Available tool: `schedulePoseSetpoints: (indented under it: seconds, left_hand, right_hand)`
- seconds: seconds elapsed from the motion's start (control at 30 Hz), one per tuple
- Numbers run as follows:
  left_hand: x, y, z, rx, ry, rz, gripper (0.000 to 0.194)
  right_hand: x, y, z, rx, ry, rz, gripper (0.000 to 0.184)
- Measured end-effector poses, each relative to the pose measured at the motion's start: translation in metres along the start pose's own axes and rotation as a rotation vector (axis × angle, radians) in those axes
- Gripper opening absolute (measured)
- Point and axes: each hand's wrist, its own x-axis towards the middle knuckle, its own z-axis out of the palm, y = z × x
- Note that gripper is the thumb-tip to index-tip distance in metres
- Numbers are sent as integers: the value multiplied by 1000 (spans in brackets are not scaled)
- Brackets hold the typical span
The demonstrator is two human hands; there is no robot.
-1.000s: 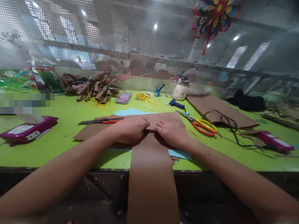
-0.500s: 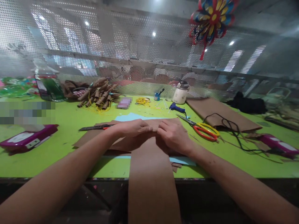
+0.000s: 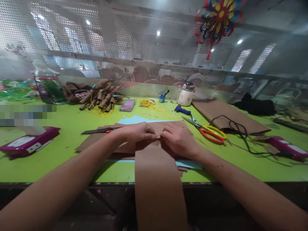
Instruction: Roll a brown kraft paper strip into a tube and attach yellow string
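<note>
A long strip of brown paper [image 3: 160, 186] runs from the tabletop over the front edge and hangs down toward me. My left hand [image 3: 141, 132] pinches its far end, thumb and fingers pressed together. Close beside it, my right hand [image 3: 179, 138] grips the same end with curled fingers. The edge between the hands looks slightly raised or folded. Under the hands lie sheets of brown paper [image 3: 96, 142] on top of light blue paper [image 3: 134, 120]. By my left wrist rests a utility knife [image 3: 96, 131], partly covered by the forearm.
Scissors [image 3: 211, 134] and a blue glue gun [image 3: 183, 110] lie to the right. A purple power strip [image 3: 31, 142] stands at left, another box [image 3: 287, 148] at far right with a black cable. Rolled brown paper tubes [image 3: 102, 98] and a white jar [image 3: 186, 94] stand at the back.
The thumbs and fingertips have shifted slightly toward me along the paper strip's end. The hanging part of the strip has swung a little to the right.
</note>
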Motion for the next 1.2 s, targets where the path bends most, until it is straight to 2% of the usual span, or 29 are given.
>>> schedulePoseSetpoints:
  seconds: [0.03, 0.07, 0.13, 0.2, 0.27, 0.33, 0.4, 0.53, 0.67, 0.9, 1.03, 1.2]
  left_hand:
    - [-1, 0, -1, -9, 8, -6, 44]
    - [-2, 0, -1, -16, 15, -15, 44]
    - [-3, 1, -2, -22, 32, -26, 46]
    - [-4, 3, -1, -22, 40, 5, 46]
    - [-4, 6, 1, -5, 55, 60, 43]
    - [-3, 9, 4, 50, 88, 101, 39]
    - [-2, 12, 7, 128, 140, 115, 36]
    - [-2, 18, 9, 230, 202, 109, 32]
    - [-4, 25, 12, 286, 229, 98, 31]
    - [-6, 32, 16, 322, 315, 162, 28]
    - [-8, 36, 17, 349, 352, 181, 27]
    - [-8, 34, 17, 384, 319, 144, 26]
  right_hand:
    - [0, 1, -1, 106, 0, 62, 10]
    - [0, 3, -2, 234, -1, 132, 12]
    - [1, 6, -3, 503, -11, 286, 31]
    - [2, 9, -4, 710, -47, 426, 36]
    - [2, 11, -3, 827, -123, 517, 29]
    - [2, 12, -3, 886, -189, 571, 31]
    - [2, 13, -4, 916, -182, 611, 34]
    - [2, 15, -8, 877, -78, 595, 27]
    - [2, 19, -12, 889, -78, 550, 26]
    - [2, 18, -14, 1131, -12, 635, 26]
    - [2, 20, -16, 1030, 35, 570, 20]
    - [-1, 26, -21, 889, 24, 453, 18]
